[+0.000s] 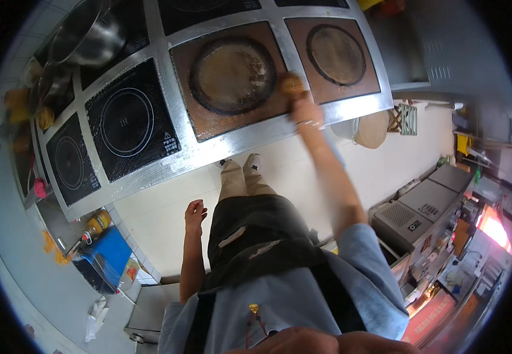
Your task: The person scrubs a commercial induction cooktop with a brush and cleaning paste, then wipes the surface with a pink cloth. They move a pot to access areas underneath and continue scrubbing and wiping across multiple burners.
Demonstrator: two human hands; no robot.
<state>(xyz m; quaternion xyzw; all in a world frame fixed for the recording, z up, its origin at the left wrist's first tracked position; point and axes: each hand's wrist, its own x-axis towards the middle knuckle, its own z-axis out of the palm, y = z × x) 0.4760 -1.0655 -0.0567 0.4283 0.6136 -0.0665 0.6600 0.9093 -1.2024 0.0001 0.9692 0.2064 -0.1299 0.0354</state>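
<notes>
My right hand (pixel 307 111) grips a blurred brown scrubber or brush (pixel 292 84), whose exact kind I cannot tell. It presses on the steel strip and right edge of a brown-coated glass cooktop panel (pixel 192 118). A round, pale burnt patch (pixel 229 77) with a dark ring marks that panel. Right of it, another browned panel (pixel 327 93) bears a similar ring. To the left lies a wet black induction panel (pixel 127 121) with a white circle. My left hand (pixel 196 213) hangs beside my dark apron (pixel 256 212), fingers loosely curled and holding nothing.
Steel pots (pixel 90 42) stand at the far left of the stove. Along the front runs its wet steel edge (pixel 225 148). A blue box (pixel 112 254) and a bottle of yellow liquid (pixel 101 221) are at left. Grey steel units (pixel 424 208) stand at right, beyond the pale floor (pixel 371 168).
</notes>
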